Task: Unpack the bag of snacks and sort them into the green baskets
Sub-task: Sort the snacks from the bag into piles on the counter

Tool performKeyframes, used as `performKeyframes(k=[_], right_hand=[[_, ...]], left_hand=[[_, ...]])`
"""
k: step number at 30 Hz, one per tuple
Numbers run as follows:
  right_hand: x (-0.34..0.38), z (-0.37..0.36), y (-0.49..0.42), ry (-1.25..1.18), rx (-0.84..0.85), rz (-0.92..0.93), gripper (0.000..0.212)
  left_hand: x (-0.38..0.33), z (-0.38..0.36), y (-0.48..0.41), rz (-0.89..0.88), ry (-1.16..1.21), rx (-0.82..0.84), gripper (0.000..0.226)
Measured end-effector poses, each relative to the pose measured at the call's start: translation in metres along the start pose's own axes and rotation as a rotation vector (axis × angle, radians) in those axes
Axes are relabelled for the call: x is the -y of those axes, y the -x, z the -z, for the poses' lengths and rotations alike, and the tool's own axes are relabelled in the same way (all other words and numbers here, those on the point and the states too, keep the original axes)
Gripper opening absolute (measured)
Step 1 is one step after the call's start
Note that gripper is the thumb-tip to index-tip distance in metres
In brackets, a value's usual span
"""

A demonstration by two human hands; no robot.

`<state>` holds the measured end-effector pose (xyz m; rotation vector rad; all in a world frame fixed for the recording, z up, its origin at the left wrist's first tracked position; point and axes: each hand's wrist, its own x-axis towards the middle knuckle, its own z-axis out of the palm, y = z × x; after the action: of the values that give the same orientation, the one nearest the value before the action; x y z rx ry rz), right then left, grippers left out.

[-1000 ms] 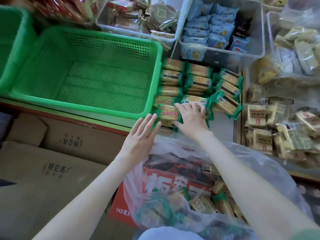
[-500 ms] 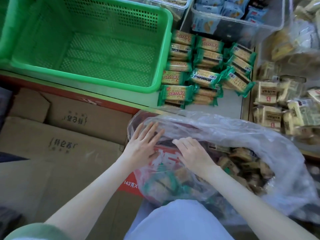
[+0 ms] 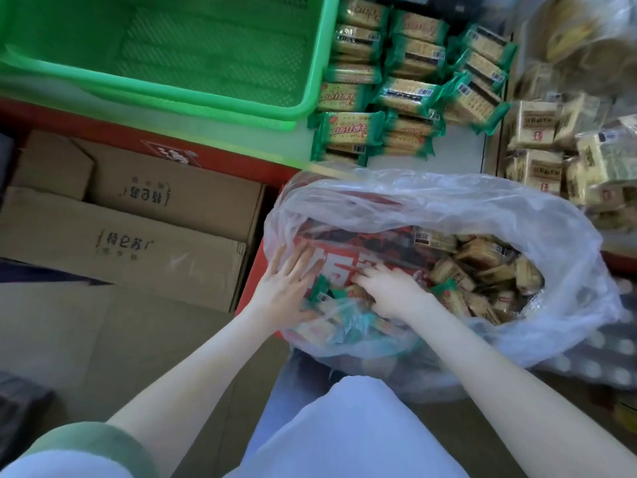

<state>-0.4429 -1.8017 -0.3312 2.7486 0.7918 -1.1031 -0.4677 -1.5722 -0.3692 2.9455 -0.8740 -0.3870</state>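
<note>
Basket of green plastic [image 3: 315, 63] fills the upper left, standing on the pale tabletop [image 3: 458, 150]; below its red edge lie brown cardboard boxes [image 3: 131, 232] with printed lettering, side by side on the floor; a clear plastic bag [image 3: 499, 205] sits lower right, just in front of the tabletop, its mouth wide and crumpled, resting on a red carton [image 3: 255, 270] whose print shows through the film. Green-wrapped cracker packets [image 3: 410, 94] are stacked in rows on the tabletop just beside the basket's right wall, outside it; beige packets [image 3: 534, 129] are piled further right, apart from the green ones. Loose snack packets [image 3: 482, 267] are heaped in the bag, mostly toward its right side. The left hand [image 3: 286, 288] lies flat against the bag's left side, its grip spread with fingers straight; whether it is over or under the film is unclear. The right hand [image 3: 389, 291] reaches into the bag's mouth, fingers bent down among green-edged packets [image 3: 324, 291]; I cannot tell whether its grip pinches one. Motion blur softens the whole view.
</note>
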Motion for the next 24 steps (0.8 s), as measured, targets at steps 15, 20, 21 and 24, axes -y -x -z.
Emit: performKeyframes(k=[15,20,21,24], right_hand=[[-0.016,0.060,0.028,-0.641,-0.810,-0.004,0.061],[-0.033,0.107,-0.025,-0.385,-0.926,-0.086,0.057],[-0.037,0.114,-0.038,-0.354,-0.938,-0.120,0.056],[-0.053,0.131,-0.075,-0.290,-0.932,-0.273,0.057]], left_hand=[[0.037,0.011,0.049,-0.273,-0.083,-0.139,0.051],[0.057,0.030,0.025,-0.268,-0.173,-0.293,0.029],[0.060,0.033,0.018,-0.264,-0.180,-0.334,0.029],[0.066,0.040,-0.003,-0.248,-0.190,-0.437,0.028]])
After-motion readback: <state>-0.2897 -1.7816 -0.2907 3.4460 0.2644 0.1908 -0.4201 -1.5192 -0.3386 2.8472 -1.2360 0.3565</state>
